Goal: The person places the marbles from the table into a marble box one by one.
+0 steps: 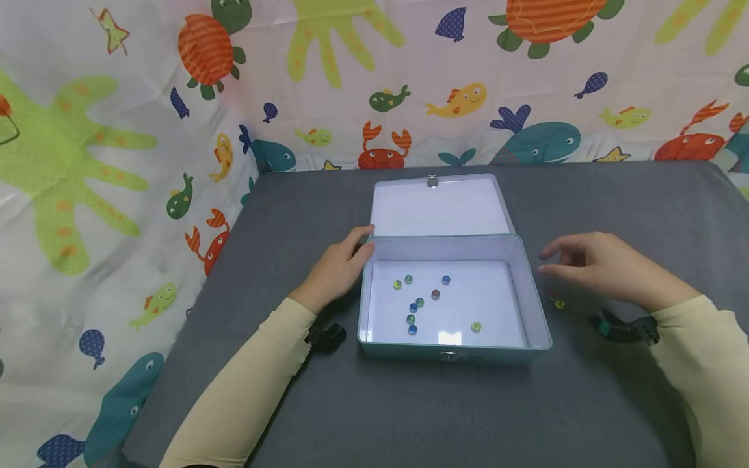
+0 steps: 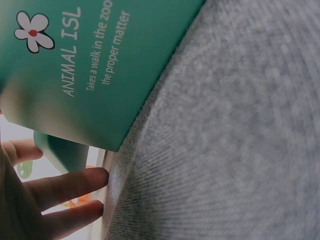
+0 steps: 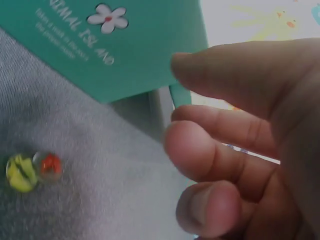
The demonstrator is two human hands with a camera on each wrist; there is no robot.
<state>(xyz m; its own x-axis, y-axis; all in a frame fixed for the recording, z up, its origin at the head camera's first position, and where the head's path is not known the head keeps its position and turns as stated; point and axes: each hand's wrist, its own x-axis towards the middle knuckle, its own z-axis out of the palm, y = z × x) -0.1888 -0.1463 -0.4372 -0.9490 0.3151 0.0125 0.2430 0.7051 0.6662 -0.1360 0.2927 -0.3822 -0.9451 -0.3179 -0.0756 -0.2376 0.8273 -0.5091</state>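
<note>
A teal metal box point(image 1: 453, 354) with a white inside stands on the grey cloth, its lid point(image 1: 439, 208) folded back. Several coloured glass marbles point(image 1: 435, 294) lie spread over its floor. My left hand point(image 1: 336, 266) touches the box's rear left corner, and its fingers point(image 2: 75, 187) look fairly straight in the left wrist view. To the right of the box hovers my right hand point(image 1: 597, 266), loosely bent and holding nothing. Below that hand, a yellow marble point(image 3: 21, 172) and a red marble point(image 3: 49, 165) lie side by side on the cloth.
Grey cloth point(image 1: 328, 409) covers the table. A curtain point(image 1: 328, 84) printed with sea animals hangs behind it and along the left side. Dark bands point(image 1: 629, 327) are worn at both wrists.
</note>
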